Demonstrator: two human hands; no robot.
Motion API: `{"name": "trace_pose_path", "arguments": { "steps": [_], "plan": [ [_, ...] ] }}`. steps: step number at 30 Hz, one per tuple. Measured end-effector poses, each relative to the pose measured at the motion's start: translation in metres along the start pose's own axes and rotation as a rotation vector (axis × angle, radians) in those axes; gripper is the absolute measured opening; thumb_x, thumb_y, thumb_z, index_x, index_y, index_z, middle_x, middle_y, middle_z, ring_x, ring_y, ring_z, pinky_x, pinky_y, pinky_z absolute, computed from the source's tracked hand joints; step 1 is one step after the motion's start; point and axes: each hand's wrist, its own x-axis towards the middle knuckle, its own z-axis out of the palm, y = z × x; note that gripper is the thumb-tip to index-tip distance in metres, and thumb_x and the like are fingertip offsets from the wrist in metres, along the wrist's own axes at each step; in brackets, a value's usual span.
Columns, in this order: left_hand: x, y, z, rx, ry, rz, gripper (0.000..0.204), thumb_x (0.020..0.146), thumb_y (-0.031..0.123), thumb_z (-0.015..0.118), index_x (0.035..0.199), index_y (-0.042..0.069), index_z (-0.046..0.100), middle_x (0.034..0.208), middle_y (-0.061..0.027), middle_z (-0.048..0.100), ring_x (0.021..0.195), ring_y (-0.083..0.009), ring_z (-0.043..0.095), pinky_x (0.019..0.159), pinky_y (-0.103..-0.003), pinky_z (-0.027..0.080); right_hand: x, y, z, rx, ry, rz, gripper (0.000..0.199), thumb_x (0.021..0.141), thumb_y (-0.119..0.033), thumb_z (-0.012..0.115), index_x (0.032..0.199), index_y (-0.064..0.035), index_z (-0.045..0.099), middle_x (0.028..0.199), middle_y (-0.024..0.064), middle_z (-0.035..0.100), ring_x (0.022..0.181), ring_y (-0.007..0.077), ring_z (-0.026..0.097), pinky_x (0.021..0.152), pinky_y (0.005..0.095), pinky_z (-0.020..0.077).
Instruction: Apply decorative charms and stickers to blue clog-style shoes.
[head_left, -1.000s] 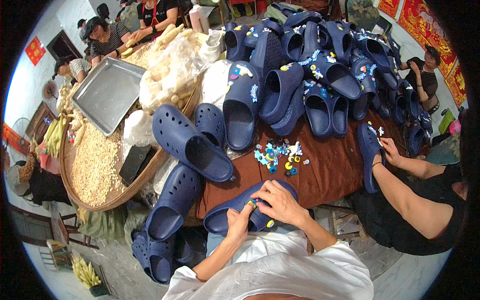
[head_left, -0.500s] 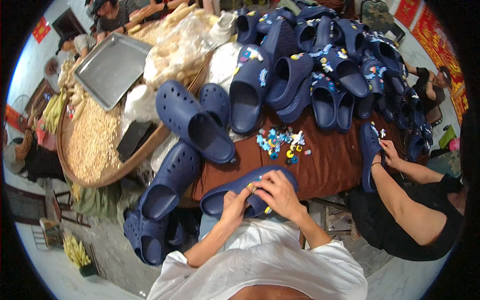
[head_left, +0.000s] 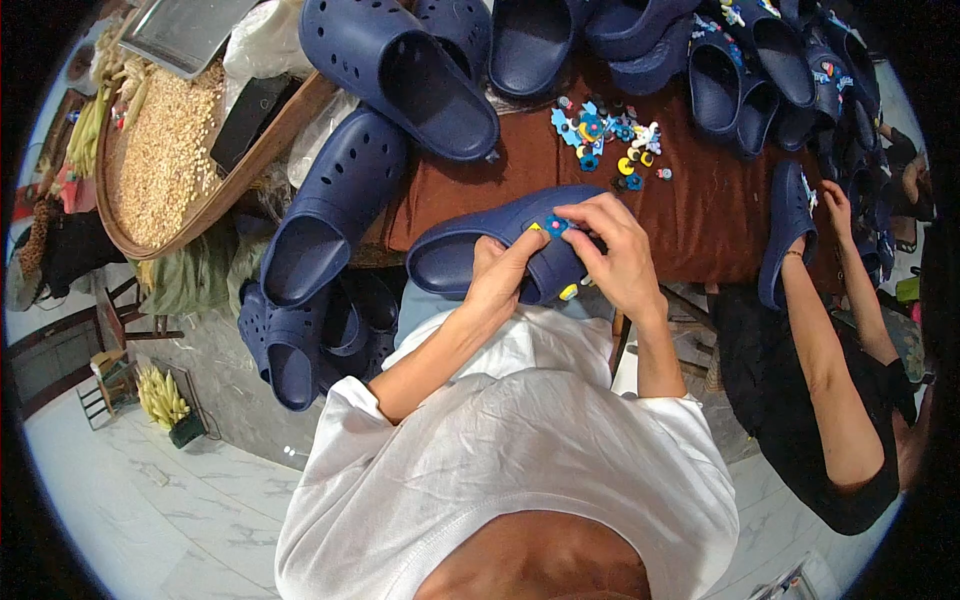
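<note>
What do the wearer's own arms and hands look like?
Left hand and right hand: no gloves, no watch or bracelet visible at the wrists. Forearms uncovered, no cables. Loose, plain white sleeves belong to a white top. Rings: can't tell.

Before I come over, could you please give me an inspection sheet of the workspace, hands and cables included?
Surface: brown cloth, partly covered by clogs and charms.
Things in hand: navy clog with a few charms on it; loose charms lie scattered beyond it.
Clutter: clog heap at upper right; basket with kernels, black box and tray at upper left.
Hands: left hand grips the clog; right hand pinches a blue charm there.
Cables: nothing seen.
Surroundings: co-worker's hand at right; corn at lower left.
</note>
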Motion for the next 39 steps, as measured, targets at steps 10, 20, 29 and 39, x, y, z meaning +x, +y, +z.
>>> {"name": "trace_pose_path", "arguments": {
  "steps": [10,20,29,39],
  "plan": [
    [-0.002,0.015,-0.002,-0.115,-0.122,-0.128,0.02,0.086,0.008,0.064,0.097,-0.008,0.061,0.093,-0.0096,0.067,0.083,-0.0169,0.067,0.073,-0.028,0.057,-0.019,0.007,0.007,-0.046,0.336,0.061,0.018,0.079,-0.001,0.067,0.097,-0.0045,0.068,0.09,0.01,0.058,0.084,0.027,0.059,0.076,0.0359,0.0467],
    [-0.003,0.028,0.002,-0.334,-0.092,-0.186,0.033,0.09,0.013,0.058,0.116,-0.007,0.051,0.114,-0.0148,0.062,0.101,-0.0241,0.065,0.089,-0.039,0.055,-0.094,0.018,0.044,0.242,0.682,0.249,0.024,0.088,0.0,0.059,0.109,0.0008,0.047,0.104,0.0099,0.044,0.082,0.0131,0.045,0.074,0.0252,0.041],
    [-0.01,0.057,0.024,-0.712,-0.258,-0.314,0.046,0.089,0.016,0.059,0.128,-0.002,0.042,0.129,-0.0186,0.053,0.119,-0.0326,0.054,0.105,-0.052,0.04,-0.083,0.005,0.085,0.543,0.183,0.347,0.076,0.074,-0.013,0.08,0.134,0.0015,0.035,0.119,0.0152,0.048,0.106,0.0226,0.056,0.084,0.0327,0.0487],
    [-0.002,0.107,0.055,-0.922,-0.424,-0.237,0.042,0.093,0.019,0.056,0.126,-0.004,0.046,0.131,-0.0191,0.053,0.122,-0.0321,0.051,0.109,-0.047,0.037,-0.022,-0.013,0.063,0.511,0.13,0.208,0.073,0.077,-0.014,0.075,0.133,0.0042,0.033,0.114,0.0163,0.058,0.097,0.0218,0.064,0.081,0.033,0.0537]
  ]
}}
